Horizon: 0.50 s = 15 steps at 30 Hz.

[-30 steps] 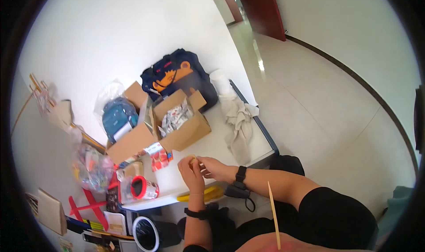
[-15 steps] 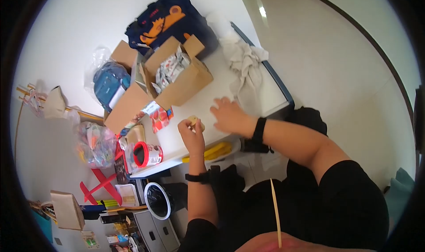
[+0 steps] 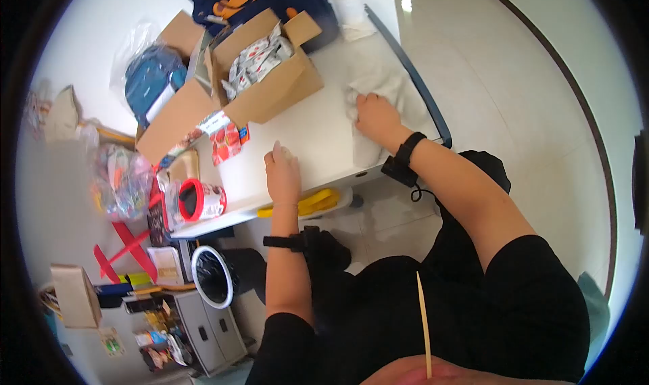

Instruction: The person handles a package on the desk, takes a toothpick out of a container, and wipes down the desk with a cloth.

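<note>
My right hand [image 3: 378, 119] is closed on a crumpled off-white cloth [image 3: 368, 148] near the right end of the white table. Part of the cloth lies bunched under the fingers and part spreads flat towards the front edge. Over the table's front part, my left hand [image 3: 282, 177] has its fingers drawn together. Something pale may be between the fingertips, but blur hides what it is. Both wrists wear black straps; a small black box hangs at the right one. A thin wooden stick [image 3: 424, 324] juts up from below my face.
Left of the cloth stands an open cardboard box [image 3: 291, 81] with silvery packets. Beyond are a dark blue bag [image 3: 304, 13] and a white roll [image 3: 346, 3]. A red-and-white food pouch [image 3: 225, 141] and red-rimmed tub [image 3: 211, 201] lie leftward. A bin [image 3: 213, 277] stands below the table.
My right hand has moved right and closed on the cloth, drawing it nearer. My left hand has shifted slightly left and up; the round tan piece in it no longer shows clearly. The view has tilted.
</note>
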Each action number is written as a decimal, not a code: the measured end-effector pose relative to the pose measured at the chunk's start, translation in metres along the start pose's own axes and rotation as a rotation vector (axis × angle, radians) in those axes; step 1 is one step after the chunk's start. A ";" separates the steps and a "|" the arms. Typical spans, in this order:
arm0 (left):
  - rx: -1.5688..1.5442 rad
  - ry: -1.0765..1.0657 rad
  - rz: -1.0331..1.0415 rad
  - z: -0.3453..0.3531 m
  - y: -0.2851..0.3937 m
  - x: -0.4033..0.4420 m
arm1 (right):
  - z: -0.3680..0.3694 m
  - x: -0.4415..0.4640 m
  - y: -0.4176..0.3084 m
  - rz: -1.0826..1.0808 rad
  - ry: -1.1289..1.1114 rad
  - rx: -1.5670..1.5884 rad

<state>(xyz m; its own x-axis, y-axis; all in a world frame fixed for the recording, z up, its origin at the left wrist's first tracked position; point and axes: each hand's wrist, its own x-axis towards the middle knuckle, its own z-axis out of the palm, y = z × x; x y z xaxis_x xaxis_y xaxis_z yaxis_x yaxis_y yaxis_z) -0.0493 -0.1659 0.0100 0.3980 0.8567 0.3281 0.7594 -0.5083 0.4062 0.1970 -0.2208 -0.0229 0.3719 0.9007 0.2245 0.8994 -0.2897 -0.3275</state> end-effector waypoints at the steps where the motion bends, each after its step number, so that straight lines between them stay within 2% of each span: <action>1: 0.019 -0.004 -0.021 0.000 -0.004 0.000 | -0.006 -0.011 -0.013 -0.056 -0.084 0.078; 3: 0.031 -0.006 -0.085 0.001 -0.009 0.000 | -0.017 -0.029 -0.034 -0.139 -0.201 0.145; 5: 0.065 -0.019 -0.092 -0.006 -0.010 0.001 | -0.028 -0.042 -0.053 -0.335 -0.451 0.503; 6: 0.068 -0.015 -0.137 -0.008 -0.013 0.000 | -0.042 -0.044 -0.062 -0.347 -0.631 0.590; 7: 0.070 0.001 -0.149 -0.010 -0.015 0.001 | -0.057 -0.041 -0.069 -0.369 -0.662 0.587; 9: 0.070 0.020 -0.183 -0.020 -0.018 0.004 | -0.074 -0.032 -0.070 -0.296 -0.550 0.708; 11: 0.082 0.119 -0.208 -0.037 -0.022 0.004 | -0.063 -0.014 -0.055 -0.113 -0.180 0.569; 13: 0.086 0.189 -0.211 -0.057 -0.030 -0.001 | -0.080 0.003 -0.050 0.073 -0.155 0.283; 14: 0.101 0.217 -0.214 -0.067 -0.032 -0.005 | -0.066 0.005 -0.042 0.054 -0.173 0.274; 15: 0.140 0.228 -0.235 -0.078 -0.032 -0.009 | -0.040 0.006 -0.031 -0.022 -0.030 0.139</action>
<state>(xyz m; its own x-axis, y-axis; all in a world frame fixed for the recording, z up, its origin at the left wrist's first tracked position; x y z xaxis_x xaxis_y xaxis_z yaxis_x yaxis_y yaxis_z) -0.1170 -0.1642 0.0605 0.0911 0.8990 0.4285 0.8861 -0.2695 0.3771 0.1805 -0.2197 0.0256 0.3436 0.9163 0.2058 0.8657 -0.2241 -0.4476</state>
